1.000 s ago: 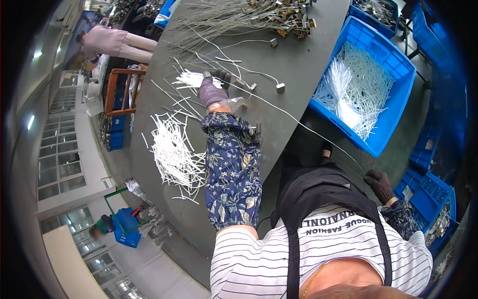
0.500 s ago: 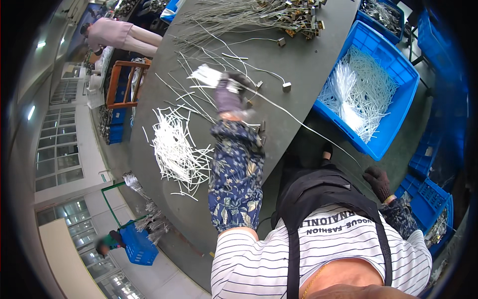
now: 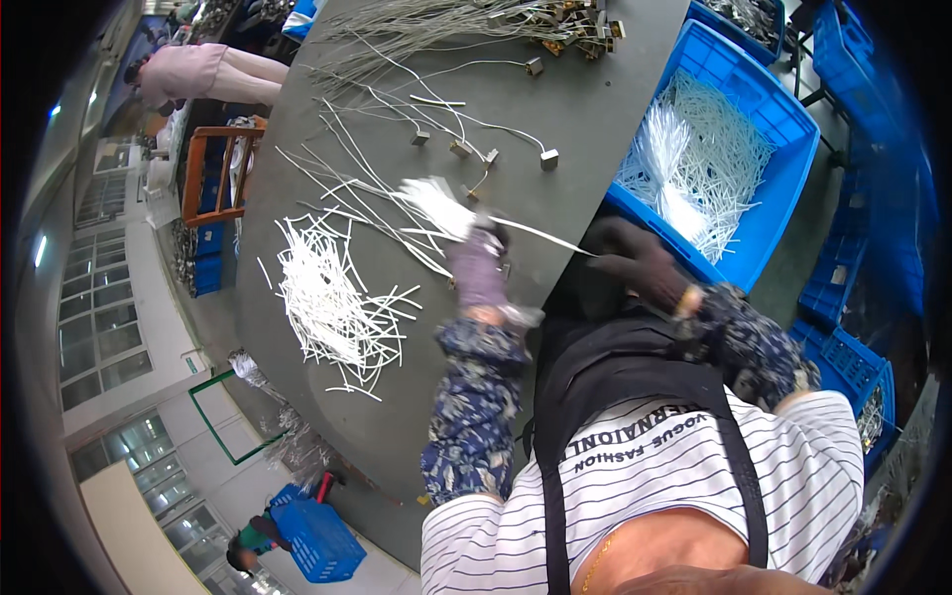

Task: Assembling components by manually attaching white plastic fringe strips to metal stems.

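Observation:
My left hand [image 3: 480, 264], in a dark glove, is closed over the table around a fanned bunch of short white tubes [image 3: 436, 205]. A white wire [image 3: 540, 236] stretches from that hand past the table edge to my right hand [image 3: 640, 266]. The gloved fingers of my right hand pinch at its end. Beyond my left hand lie several loose pale wires with small metal box-shaped ends, one such metal end [image 3: 549, 160] among them. A loose heap of white tubes [image 3: 337, 297] lies on the table to the left.
A blue crate [image 3: 783, 213] of clear and white strands stands right of the table [image 3: 397, 436]. Many wires with metal ends [image 3: 585, 30] are piled at the far side. One person [image 3: 193, 74] bends at the far left; another [image 3: 260, 540] is beside a blue basket [image 3: 322, 540].
My right hand has come up from low on the right to the wire's end near the table edge. My left hand, still around the tubes, has moved slightly nearer and right.

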Demonstrator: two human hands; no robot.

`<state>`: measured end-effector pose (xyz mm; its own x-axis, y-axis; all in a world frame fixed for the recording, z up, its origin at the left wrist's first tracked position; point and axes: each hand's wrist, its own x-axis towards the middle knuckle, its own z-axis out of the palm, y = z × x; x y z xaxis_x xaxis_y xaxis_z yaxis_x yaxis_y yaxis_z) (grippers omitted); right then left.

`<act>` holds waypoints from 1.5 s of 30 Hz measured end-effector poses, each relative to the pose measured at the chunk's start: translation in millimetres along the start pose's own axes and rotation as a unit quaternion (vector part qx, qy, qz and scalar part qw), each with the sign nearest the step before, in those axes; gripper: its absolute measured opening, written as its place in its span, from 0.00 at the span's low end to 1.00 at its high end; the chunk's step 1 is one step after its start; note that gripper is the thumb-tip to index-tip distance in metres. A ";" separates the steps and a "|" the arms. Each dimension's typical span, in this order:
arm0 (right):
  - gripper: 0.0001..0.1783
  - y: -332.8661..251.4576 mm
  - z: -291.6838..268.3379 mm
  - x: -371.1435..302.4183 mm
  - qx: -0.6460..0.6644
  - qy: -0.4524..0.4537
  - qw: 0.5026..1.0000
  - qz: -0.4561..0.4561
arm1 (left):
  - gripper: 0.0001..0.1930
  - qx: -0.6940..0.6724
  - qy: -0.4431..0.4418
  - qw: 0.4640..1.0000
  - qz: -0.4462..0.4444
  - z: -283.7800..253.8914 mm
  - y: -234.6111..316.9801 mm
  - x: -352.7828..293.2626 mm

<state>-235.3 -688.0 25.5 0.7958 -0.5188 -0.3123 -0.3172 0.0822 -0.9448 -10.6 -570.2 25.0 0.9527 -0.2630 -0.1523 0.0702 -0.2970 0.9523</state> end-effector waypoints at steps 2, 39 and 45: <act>0.33 -42.7 19.6 30.4 -0.023 -0.049 0.999 -0.005 | 0.19 -0.134 -0.024 0.989 -0.064 17.2 17.4 -34.8; 0.13 106.9 -94.2 -178.3 -0.084 0.062 0.947 0.302 | 0.14 -0.369 -0.077 0.922 -0.086 24.1 85.7 113.5; 0.13 101.6 -86.3 -162.5 -0.131 0.015 0.963 0.235 | 0.15 -0.270 -0.260 0.916 -0.139 58.8 35.8 -8.0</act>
<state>-441.4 -668.8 -11.2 0.5193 -0.5005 -0.6927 -0.7607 0.0987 -0.6416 -33.1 -632.8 44.8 0.6151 -0.6903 -0.3810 0.5595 0.0417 0.8278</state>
